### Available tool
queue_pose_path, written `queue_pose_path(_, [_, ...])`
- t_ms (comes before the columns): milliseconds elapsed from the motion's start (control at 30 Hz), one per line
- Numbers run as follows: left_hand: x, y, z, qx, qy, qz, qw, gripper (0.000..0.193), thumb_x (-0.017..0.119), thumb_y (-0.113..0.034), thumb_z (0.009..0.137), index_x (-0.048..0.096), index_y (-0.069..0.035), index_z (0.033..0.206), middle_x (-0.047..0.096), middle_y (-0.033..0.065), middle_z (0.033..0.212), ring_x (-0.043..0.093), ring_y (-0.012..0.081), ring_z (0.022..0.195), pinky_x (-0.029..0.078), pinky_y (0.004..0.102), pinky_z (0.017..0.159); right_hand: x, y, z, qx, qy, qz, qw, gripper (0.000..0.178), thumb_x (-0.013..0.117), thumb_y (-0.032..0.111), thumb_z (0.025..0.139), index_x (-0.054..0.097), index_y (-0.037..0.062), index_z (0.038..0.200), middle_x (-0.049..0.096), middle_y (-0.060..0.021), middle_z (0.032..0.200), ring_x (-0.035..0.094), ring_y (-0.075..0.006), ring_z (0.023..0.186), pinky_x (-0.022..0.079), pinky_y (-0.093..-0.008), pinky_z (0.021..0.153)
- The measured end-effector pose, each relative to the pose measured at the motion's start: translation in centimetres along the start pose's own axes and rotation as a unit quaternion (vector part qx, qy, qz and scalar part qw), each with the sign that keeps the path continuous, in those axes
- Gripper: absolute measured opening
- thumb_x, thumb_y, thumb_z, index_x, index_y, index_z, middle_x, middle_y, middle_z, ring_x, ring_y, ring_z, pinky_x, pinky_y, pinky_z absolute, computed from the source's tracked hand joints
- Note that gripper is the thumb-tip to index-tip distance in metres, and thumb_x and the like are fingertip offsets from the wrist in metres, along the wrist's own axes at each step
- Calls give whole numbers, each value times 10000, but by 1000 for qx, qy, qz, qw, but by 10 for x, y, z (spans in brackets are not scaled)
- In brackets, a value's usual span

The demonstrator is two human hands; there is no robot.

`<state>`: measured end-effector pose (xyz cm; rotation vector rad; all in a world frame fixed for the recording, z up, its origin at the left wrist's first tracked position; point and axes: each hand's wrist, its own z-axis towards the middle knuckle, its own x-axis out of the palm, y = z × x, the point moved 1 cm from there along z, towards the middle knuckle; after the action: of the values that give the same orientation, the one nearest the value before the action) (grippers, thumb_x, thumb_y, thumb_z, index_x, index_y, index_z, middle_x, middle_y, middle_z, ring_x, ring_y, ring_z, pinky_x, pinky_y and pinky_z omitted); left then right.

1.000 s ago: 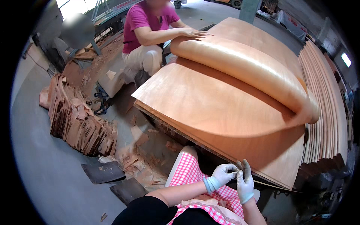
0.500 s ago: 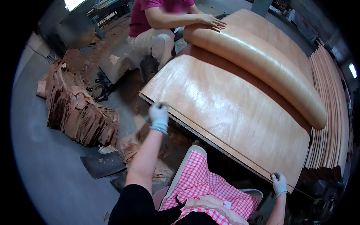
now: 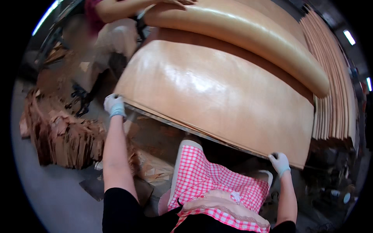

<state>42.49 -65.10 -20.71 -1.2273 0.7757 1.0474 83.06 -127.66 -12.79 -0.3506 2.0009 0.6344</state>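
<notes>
Wood sheet: the light brown wood sheet (image 3: 217,97) lies on a pile in front of the person.
Which way: its near edge faces the person and slants from upper left down to lower right. The far part goes under the roll, so I cannot tell which way it is longest.
Left hand: the gloved left hand (image 3: 114,105) is at the near left corner, fingers bent in.
Right hand: the gloved right hand (image 3: 280,163) is at the same edge, near the right corner, fingers bent too.
Grip: I cannot tell if either hand pinches the edge.
Big roll: a shiny curled sheet (image 3: 241,35) sits across the top, slanting the same way.
Helper: another person's hand (image 3: 180,3) rests on its left end.
</notes>
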Motion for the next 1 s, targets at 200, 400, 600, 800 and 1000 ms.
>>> queue_pose_path(200, [-5, 3, 4, -20, 65, 39, 997, 364, 690, -381, 739, 710, -129, 1001, 681, 139, 1032, 639, 313, 981, 494, 416, 869, -6, -8, 18, 75, 65, -20, 995, 402, 624, 357, 804, 681, -10, 958, 657, -238, 962, 631, -353, 948, 481, -416, 840])
queue_pose_path(400, [-26, -36, -12, -109, 7, 171, 979, 790, 718, -528, 716, 420, -209, 1375, 406, 136, 1417, 466, 316, 1245, 397, 469, 996, -2, -23, 27, 140, 104, -19, 984, 462, 682, 443, 740, 689, 11, 902, 670, -217, 932, 642, -341, 907, 494, -405, 813])
queue_pose_path(600, [8, -154, -176, 248, 99, -84, 960, 737, 640, -290, 793, 332, 31, 1382, 436, 280, 1346, 414, 379, 1272, 308, 483, 1063, 6, -33, 28, 100, 88, -15, 991, 495, 668, 466, 736, 686, 15, 937, 664, -214, 968, 637, -352, 915, 498, -417, 821])
queue_pose_path(800, [-23, -310, -431, 497, 292, -73, 814, 956, 702, -400, 717, 243, 39, 1431, 259, 259, 1475, 188, 384, 1393, 124, 478, 1148, -1, -29, 25, 99, 108, 10, 989, 488, 635, 462, 765, 686, 34, 994, 654, -204, 1037, 629, -353, 971, 498, -436, 845])
queue_pose_path(1000, [-10, -308, -437, 484, 323, -30, 813, 1060, 753, -429, 654, 211, 8, 1454, 215, 238, 1502, 172, 359, 1405, 111, 457, 1151, -36, -124, 10, 101, 75, 108, 986, 325, 560, 247, 759, 696, 59, 987, 659, -212, 984, 636, -358, 937, 497, -421, 835])
